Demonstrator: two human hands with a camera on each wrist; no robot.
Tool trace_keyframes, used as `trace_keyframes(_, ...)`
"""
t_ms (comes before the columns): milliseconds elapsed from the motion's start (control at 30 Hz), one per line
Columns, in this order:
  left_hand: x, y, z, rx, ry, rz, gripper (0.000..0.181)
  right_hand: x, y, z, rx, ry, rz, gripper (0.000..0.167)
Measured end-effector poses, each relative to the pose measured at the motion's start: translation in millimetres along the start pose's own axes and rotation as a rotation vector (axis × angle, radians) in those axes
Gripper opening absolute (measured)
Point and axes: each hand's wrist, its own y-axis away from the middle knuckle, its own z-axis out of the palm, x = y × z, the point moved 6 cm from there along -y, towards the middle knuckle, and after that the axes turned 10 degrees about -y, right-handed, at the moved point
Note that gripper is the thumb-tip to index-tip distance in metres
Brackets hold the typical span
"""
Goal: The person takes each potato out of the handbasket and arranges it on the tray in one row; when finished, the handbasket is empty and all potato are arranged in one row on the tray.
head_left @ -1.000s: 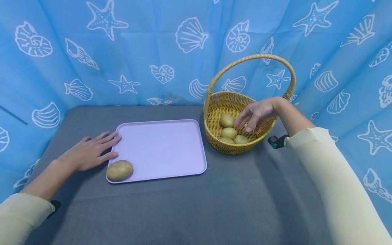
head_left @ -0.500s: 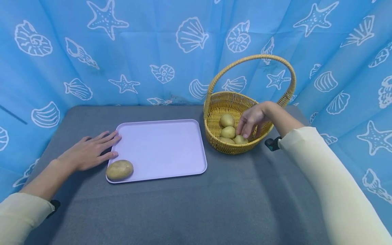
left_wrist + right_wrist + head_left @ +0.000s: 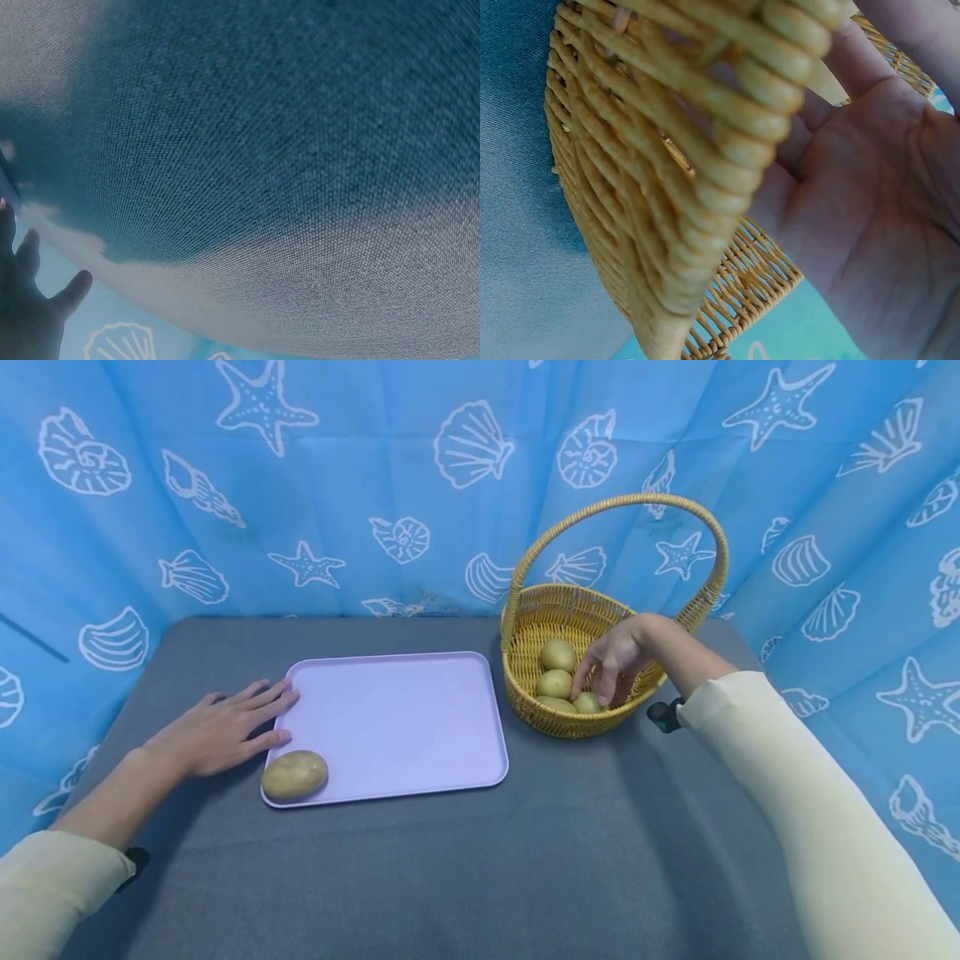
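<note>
My right hand point(image 3: 617, 656) reaches down into the wicker basket point(image 3: 536, 720). Its index finger and thumb lie on either side of a small potato point(image 3: 587, 703) near the front rim and pinch it. Other potatoes point(image 3: 558, 656) lie beside it in the basket. The right wrist view has the palm point(image 3: 877, 180) behind the woven rim, which hides part of the fingers. My left hand point(image 3: 213, 732) lies with fingers spread, fingertips on the left edge of the lilac tray point(image 3: 397, 727). One larger potato point(image 3: 295, 776) rests in the tray's front left corner, near the left thumb.
A grey cloth point(image 3: 450, 877) covers the table. The basket's tall arched handle point(image 3: 600, 506) rises above the right forearm. Behind the table hangs a blue curtain point(image 3: 337, 485) with white shells and starfish.
My right hand has lowered into the basket, and its fingers have closed around the small front potato. A neighbouring potato has shifted slightly left. The left hand stays in place.
</note>
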Motion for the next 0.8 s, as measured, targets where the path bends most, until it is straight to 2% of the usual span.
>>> trace_keyframes(300,1.2,1.0,-1.2,0.002,0.005,0.001,0.073,-0.4,-2.4,2.7,0.013,0.044,0.017,0.061)
trace_keyframes(533,2.9,1.1,-2.2,0.01,0.009,0.007,0.073,-5.9,5.8,4.0,0.018,0.048,0.008,0.062)
trace_keyframes(700,3.2,1.3,-2.4,0.009,0.003,0.007,0.073,-13.6,12.6,3.3,0.025,0.118,-0.048,0.063)
trace_keyframes(800,3.1,1.6,-2.6,0.007,-0.001,0.005,0.073,-20.5,17.2,4.3,0.05,0.205,-0.112,0.063)
